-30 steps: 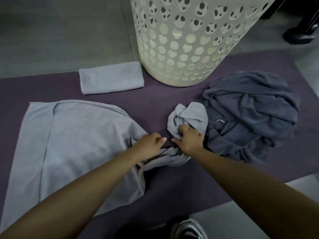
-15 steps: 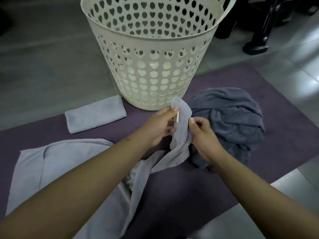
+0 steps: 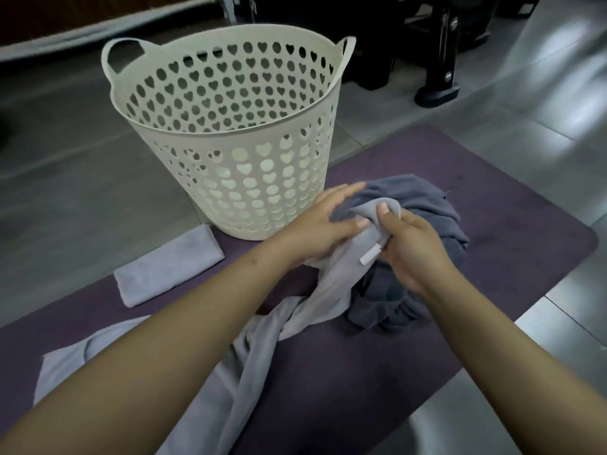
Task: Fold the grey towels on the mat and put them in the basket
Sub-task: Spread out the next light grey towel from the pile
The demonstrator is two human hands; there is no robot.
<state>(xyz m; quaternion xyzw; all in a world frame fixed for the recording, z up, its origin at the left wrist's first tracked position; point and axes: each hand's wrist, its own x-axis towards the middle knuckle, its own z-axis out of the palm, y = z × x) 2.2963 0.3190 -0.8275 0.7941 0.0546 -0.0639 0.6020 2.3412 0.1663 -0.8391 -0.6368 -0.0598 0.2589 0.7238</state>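
Above mat [image 3: 492, 257], both hands pinch light towel [image 3: 331, 284] (lifted).

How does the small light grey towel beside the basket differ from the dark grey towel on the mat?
The small light grey towel is pale, folded into a flat rectangle and untouched, left of the basket. The dark grey towel is much darker, bulkier and lies crumpled in a heap to the basket's right, behind both hands. Both lie on the purple mat, outside the basket.

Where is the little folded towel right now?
The folded towel lies on the purple mat, left of the hands, just beside the basket's bottom left.
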